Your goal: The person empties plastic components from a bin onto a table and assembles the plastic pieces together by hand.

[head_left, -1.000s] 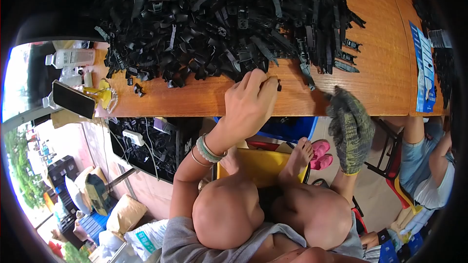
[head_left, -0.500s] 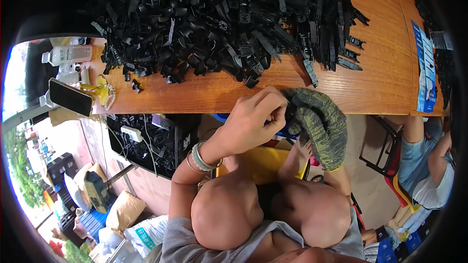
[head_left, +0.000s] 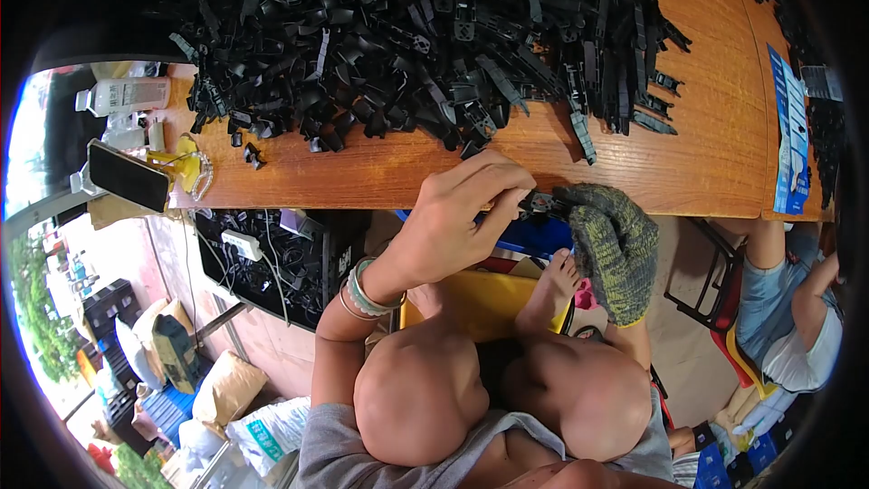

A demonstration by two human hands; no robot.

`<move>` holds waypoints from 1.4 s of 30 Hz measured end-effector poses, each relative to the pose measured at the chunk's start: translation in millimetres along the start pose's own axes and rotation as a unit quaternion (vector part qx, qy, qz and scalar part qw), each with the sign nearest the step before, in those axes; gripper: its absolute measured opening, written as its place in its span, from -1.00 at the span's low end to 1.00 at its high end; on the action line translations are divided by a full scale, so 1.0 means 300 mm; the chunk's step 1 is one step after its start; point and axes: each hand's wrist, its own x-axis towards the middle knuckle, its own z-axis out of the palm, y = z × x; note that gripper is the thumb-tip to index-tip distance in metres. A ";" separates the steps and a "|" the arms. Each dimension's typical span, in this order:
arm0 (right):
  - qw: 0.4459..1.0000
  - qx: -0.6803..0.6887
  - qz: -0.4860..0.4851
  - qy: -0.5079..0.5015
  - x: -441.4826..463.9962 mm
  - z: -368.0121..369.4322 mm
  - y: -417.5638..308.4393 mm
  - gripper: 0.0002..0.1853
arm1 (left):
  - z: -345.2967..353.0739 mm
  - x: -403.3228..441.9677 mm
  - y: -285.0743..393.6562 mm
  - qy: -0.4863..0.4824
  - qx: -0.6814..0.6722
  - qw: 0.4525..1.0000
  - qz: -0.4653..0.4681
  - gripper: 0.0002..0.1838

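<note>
At the table [head_left: 701, 163], the gloved right hand [head_left: 617, 249] is gripping a black piece [head_left: 546, 204], left hand [head_left: 463, 210] pinching its end: seemingly two-handed working, next calling for steadiness!

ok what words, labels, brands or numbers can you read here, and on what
None can be read for certain.
White sack: characters on teal, too blurred.
Blue sheet: large pale lettering, too blurred.
Bottle: label print, too small.
Black bin: pale marks, too small.
</note>
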 end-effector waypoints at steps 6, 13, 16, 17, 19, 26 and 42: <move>0.992 -0.076 -0.094 -0.023 -0.003 0.000 0.021 -0.80 | 0.001 -0.004 0.007 0.000 -0.004 1.000 0.002 -0.88; 0.975 -0.151 -0.160 -0.024 -0.034 0.040 0.033 -0.74 | 0.052 -0.025 0.003 0.023 0.062 0.989 -0.133 -0.70; 0.942 -0.235 -0.240 -0.017 -0.040 0.064 0.059 -0.75 | 0.130 -0.042 0.018 0.094 0.000 0.984 -0.154 -0.61; 0.923 -0.269 -0.276 -0.016 -0.045 0.068 0.065 -0.77 | 0.148 -0.052 0.021 0.118 -0.004 0.979 -0.169 -0.62; 0.923 -0.275 -0.266 -0.039 -0.048 0.067 0.062 -0.74 | 0.161 -0.064 0.004 0.182 0.015 0.982 -0.040 -0.61; 0.994 -0.030 -0.061 -0.085 -0.037 0.014 0.015 -0.69 | 0.073 -0.063 -0.039 0.093 0.209 0.973 -0.029 -0.81; 0.960 -0.079 -0.161 0.214 0.083 0.055 0.090 -0.84 | 0.032 -0.084 -0.069 0.230 0.054 0.969 -0.068 -0.79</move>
